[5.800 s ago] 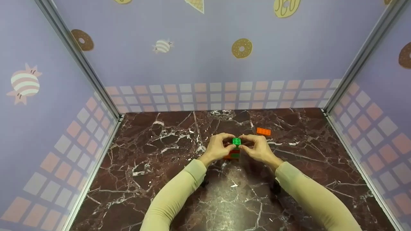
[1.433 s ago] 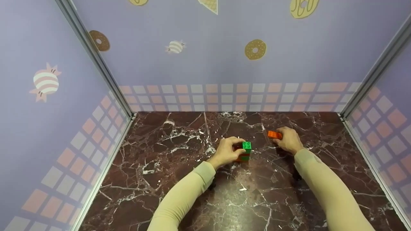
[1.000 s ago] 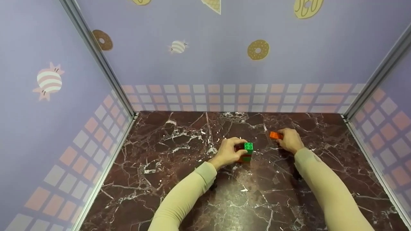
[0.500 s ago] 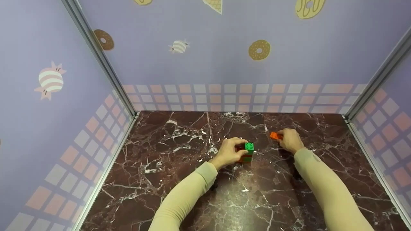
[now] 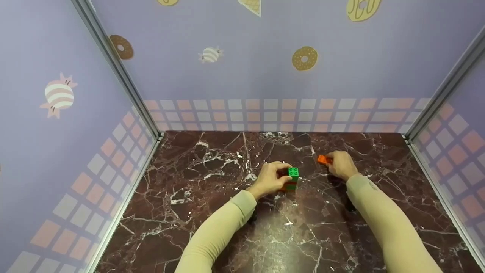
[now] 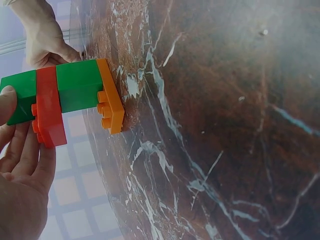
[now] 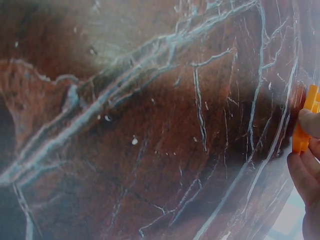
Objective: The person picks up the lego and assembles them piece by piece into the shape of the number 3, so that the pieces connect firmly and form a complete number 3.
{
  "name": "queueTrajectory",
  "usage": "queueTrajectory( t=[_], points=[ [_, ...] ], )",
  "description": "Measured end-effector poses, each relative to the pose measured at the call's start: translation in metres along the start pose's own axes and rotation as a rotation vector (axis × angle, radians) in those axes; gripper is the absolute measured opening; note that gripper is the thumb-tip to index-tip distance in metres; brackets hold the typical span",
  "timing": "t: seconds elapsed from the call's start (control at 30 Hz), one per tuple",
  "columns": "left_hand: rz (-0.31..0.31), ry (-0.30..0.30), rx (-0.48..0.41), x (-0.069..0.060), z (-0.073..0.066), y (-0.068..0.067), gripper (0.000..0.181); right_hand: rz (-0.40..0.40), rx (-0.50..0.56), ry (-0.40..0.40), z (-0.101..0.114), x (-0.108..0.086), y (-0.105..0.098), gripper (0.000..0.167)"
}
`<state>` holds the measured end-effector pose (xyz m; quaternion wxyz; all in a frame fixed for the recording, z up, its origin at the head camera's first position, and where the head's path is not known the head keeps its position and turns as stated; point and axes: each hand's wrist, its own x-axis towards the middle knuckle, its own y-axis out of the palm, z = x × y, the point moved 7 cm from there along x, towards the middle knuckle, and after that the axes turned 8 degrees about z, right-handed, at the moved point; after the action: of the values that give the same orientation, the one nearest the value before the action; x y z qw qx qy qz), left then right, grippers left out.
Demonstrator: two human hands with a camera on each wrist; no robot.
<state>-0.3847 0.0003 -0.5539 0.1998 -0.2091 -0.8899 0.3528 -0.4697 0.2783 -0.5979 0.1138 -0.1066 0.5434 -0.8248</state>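
A small tower of building bricks stands on the marbled table. From the base up it has an orange brick (image 6: 114, 100), a green brick (image 6: 79, 86), a red brick (image 6: 49, 97) and another green brick (image 5: 293, 172) on top. My left hand (image 5: 269, 180) pinches the tower's upper part from the left, thumb in front and fingers behind. Farther back and to the right, my right hand (image 5: 343, 165) pinches a loose orange brick (image 5: 323, 159) between thumb and fingers. That brick's right end is hidden by the hand, and in the right wrist view it shows only at the edge.
The dark red marbled table (image 5: 212, 227) is enclosed by lilac panels, a back wall (image 5: 242, 76) and side walls, joined by metal corner rails (image 5: 117, 72). A gap of bare table separates the tower from the loose brick.
Earlier both hands were on the top green brick and the loose orange brick lay alone. The right hand has since moved right and taken hold of it. Over the last second, hands hardly move.
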Motion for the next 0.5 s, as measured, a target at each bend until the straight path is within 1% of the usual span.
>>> queueTrajectory(
  t=[0.27,0.5],
  points=[
    [-0.004,0.019,0.003,0.0,-0.002,0.0,0.031,0.014,-0.014,-0.004,0.007,-0.002,-0.004,0.034],
    [-0.016,0.029,0.001,0.0,-0.002,0.0,0.03,-0.009,-0.019,-0.022,0.013,-0.007,-0.007,0.036]
  ],
)
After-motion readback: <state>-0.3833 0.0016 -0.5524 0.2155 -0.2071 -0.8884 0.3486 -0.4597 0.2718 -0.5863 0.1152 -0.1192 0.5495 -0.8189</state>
